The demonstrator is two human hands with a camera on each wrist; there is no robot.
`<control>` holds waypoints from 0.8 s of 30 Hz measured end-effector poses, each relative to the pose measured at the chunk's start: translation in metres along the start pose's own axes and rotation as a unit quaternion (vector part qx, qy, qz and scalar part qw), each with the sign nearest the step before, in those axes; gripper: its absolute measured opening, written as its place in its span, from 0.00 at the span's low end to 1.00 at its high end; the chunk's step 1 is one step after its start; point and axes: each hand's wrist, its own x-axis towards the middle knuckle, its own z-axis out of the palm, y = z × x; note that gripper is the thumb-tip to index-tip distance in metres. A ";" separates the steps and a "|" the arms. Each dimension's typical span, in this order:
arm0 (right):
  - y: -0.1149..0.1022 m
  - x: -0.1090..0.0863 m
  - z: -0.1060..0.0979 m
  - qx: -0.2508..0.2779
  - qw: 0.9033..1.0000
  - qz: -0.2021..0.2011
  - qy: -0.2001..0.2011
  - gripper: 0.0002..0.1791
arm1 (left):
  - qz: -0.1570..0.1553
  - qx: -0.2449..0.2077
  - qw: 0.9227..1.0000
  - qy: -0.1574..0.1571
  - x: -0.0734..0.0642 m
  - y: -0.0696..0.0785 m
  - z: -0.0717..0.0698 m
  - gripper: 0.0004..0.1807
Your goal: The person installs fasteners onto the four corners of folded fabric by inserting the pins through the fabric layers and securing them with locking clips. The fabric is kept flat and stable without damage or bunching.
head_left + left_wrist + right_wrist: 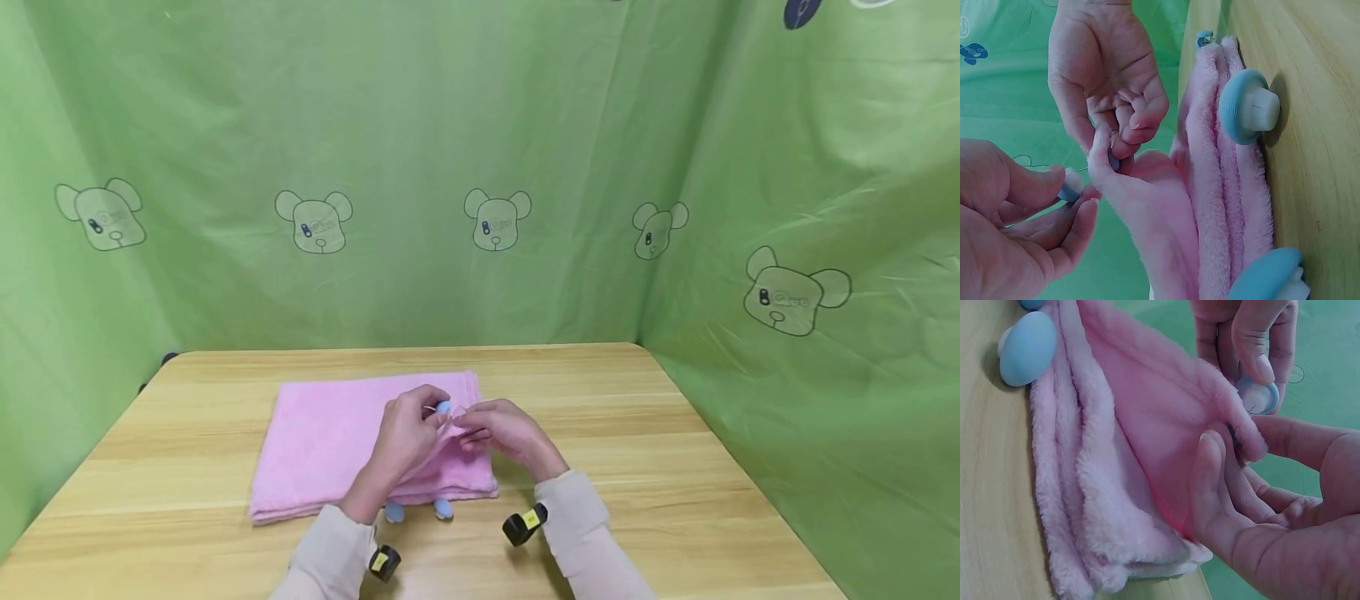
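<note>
A folded pink fleece blanket (330,442) lies on the table, its near right corner lifted. My left hand (405,429) pinches a small blue-and-white mushroom-shaped quilt clip (1070,185) between thumb and fingertips, close beside the lifted edge. A thin wire-like line (1035,164) shows behind that clip. With thumb and fingers my right hand (513,429) pinches the blanket's lifted corner (1247,440). Under the fold there, a small blue-grey piece (1114,161) shows between the right fingers, mostly hidden by cloth.
Two more blue mushroom-shaped clips (394,512) (443,508) lie on the wooden table (600,400) along the blanket's near edge. Green curtains (420,125) with bear-head prints hang behind and at the sides. Each wrist carries a black camera (519,527).
</note>
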 end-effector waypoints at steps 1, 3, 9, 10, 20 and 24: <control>0.000 0.000 0.000 0.000 1.000 0.000 0.000 0.16 | -0.001 0.000 1.000 0.000 0.000 0.000 0.000 0.11; 0.000 0.001 0.000 0.001 1.000 0.000 -0.001 0.16 | 0.001 -0.002 1.000 0.001 0.000 0.000 0.000 0.11; 0.001 0.000 0.000 0.004 1.000 -0.001 -0.005 0.15 | 0.010 -0.001 1.000 0.001 -0.001 0.001 0.000 0.12; 0.001 0.000 0.000 0.004 1.000 -0.001 -0.004 0.16 | 0.011 0.000 1.000 0.002 -0.001 0.002 0.000 0.12; 0.002 0.000 -0.001 0.006 1.000 -0.007 -0.007 0.18 | 0.025 0.013 1.000 0.005 -0.001 0.001 0.002 0.13; 0.001 0.000 -0.001 0.010 1.000 -0.008 -0.010 0.19 | 0.029 0.021 0.999 0.007 -0.001 0.001 0.003 0.12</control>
